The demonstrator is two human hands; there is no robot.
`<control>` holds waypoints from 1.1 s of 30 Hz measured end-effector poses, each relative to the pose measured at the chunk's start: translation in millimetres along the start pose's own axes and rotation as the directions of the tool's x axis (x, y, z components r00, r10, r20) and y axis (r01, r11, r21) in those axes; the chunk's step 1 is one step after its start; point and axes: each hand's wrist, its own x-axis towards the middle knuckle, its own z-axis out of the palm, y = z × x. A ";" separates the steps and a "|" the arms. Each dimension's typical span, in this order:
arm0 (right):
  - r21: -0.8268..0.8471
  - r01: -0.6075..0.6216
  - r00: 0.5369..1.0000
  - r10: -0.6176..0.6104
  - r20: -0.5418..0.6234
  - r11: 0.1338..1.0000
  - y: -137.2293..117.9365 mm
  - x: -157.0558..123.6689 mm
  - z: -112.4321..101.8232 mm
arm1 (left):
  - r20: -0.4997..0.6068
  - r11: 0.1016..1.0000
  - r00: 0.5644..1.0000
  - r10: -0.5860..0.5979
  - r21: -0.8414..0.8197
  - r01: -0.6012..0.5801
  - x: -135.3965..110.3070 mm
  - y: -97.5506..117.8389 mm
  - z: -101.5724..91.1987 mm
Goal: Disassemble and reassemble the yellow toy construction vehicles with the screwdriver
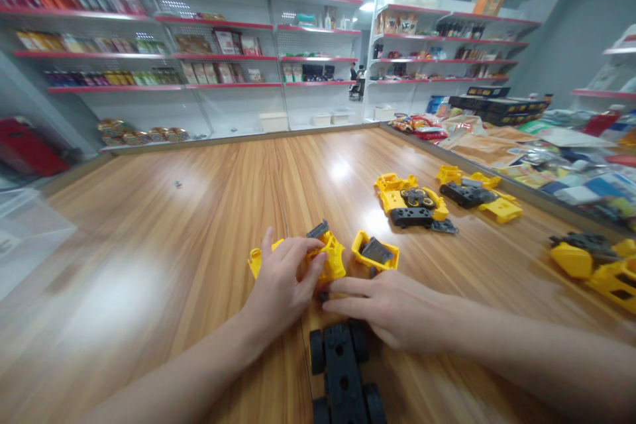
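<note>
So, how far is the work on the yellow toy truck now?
Done, it seems: the black chassis already carries its wheels and lies near the person. In hand: the left hand grips the yellow body part, and the right hand lies flat beside it. Left: the yellow bucket lies apart, and the body is not on the chassis yet.

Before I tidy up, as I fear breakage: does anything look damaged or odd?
Nothing broken shows, but the black chassis lies apart from the yellow body under the left hand; loose parts lie farther right.
</note>
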 end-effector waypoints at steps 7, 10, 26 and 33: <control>-0.012 -0.003 0.999 0.003 -0.039 1.000 4.6 -2.1 3.9 | 0.060 0.999 0.998 -0.009 0.033 0.007 1.0 3.1 -2.9; -0.032 -0.012 0.999 0.011 -0.033 0.999 4.3 -2.4 2.2 | 0.062 1.000 0.998 -0.012 0.025 0.010 0.8 4.6 -3.9; -0.032 -0.026 1.000 0.026 0.004 0.999 4.1 -3.9 -5.8 | 0.118 0.680 0.902 -0.415 -0.619 0.393 -1.4 2.3 -2.9; -0.038 -0.044 0.998 0.043 -0.037 0.998 5.2 -6.4 -3.9 | 0.198 0.481 0.855 -0.480 -0.755 0.446 3.5 -5.7 1.3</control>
